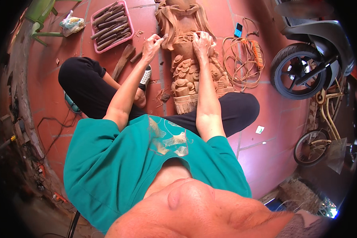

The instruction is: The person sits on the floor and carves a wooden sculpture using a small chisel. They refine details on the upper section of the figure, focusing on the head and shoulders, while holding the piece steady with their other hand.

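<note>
A tall brown wood carving (182,77) lies on the floor in front of me, its surface worked into drapery folds, rounded scale-like shapes and a fringed lower end. My left hand (150,47) is at its left edge, fingers pinched together beside a carved fold. Whatever those fingertips hold is too small to make out. Over the carving's middle, my right hand (203,44) bends its fingers down onto the relief. The fingers look closed, and anything under them is hidden.
Left of the carving stands a pink basket (131,35) of wooden-handled tools. A wooden mallet-like piece (123,61) lies below it. On the right are a coiled cord (236,71), an orange power strip (258,53), a small blue-screened device (238,29) and a motorbike wheel (297,71).
</note>
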`<state>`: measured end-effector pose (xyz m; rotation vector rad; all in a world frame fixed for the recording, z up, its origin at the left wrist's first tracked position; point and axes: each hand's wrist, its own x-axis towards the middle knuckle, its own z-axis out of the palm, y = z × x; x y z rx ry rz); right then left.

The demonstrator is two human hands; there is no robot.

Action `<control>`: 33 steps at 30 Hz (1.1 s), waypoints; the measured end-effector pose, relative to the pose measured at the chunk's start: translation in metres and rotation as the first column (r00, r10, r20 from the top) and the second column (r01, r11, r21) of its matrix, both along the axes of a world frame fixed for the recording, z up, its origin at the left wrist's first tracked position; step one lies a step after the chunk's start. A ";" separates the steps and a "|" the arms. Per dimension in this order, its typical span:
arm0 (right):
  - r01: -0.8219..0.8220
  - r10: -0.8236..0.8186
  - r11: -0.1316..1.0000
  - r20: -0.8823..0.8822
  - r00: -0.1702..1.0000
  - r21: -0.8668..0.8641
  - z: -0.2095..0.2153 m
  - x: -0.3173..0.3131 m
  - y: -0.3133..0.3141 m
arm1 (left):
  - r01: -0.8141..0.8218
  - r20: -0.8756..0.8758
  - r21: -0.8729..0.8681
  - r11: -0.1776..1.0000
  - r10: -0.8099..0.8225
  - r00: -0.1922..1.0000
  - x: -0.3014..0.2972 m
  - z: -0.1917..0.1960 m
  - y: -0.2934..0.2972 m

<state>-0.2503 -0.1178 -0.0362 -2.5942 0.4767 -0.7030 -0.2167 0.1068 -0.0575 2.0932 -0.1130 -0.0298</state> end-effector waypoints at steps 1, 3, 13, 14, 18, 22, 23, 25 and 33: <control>-0.009 0.009 1.000 0.033 0.999 0.004 0.000 0.002 0.001 | 0.014 0.064 0.008 1.000 -0.014 0.998 0.000 0.003 -0.005; 0.000 0.001 1.000 0.027 1.000 -0.005 -0.002 0.004 -0.002 | 0.073 0.085 0.212 0.974 -0.093 0.992 -0.009 0.011 -0.011; 0.018 -0.018 1.000 -0.004 1.000 0.010 -0.003 0.003 -0.003 | 0.473 -0.377 0.280 0.835 -0.358 0.854 -0.004 0.016 0.014; 0.000 0.000 1.000 0.013 1.000 0.016 -0.005 0.002 -0.006 | 0.410 -0.406 0.256 0.875 -0.288 0.868 -0.003 0.026 0.010; 0.008 -0.008 1.000 -0.031 0.999 -0.001 0.000 0.003 -0.002 | 0.272 -0.146 0.163 0.948 -0.250 0.957 0.016 0.029 0.009; -0.001 0.001 1.000 -0.044 0.999 0.004 -0.001 0.005 -0.001 | 0.177 0.019 0.258 0.950 -0.188 0.982 0.005 0.007 -0.003; 0.000 0.000 1.000 -0.045 0.999 0.004 -0.003 0.003 -0.002 | 0.174 -0.019 0.281 0.944 -0.176 0.984 -0.002 0.005 -0.005; 0.022 -0.023 0.999 -0.043 0.999 -0.025 -0.006 -0.001 -0.008 | 0.355 -0.166 0.380 0.854 -0.314 0.935 -0.014 0.003 -0.002; 0.037 -0.039 0.999 -0.059 0.997 -0.038 -0.002 0.000 -0.007 | 0.398 -0.359 0.411 0.820 -0.256 0.898 0.007 0.028 0.008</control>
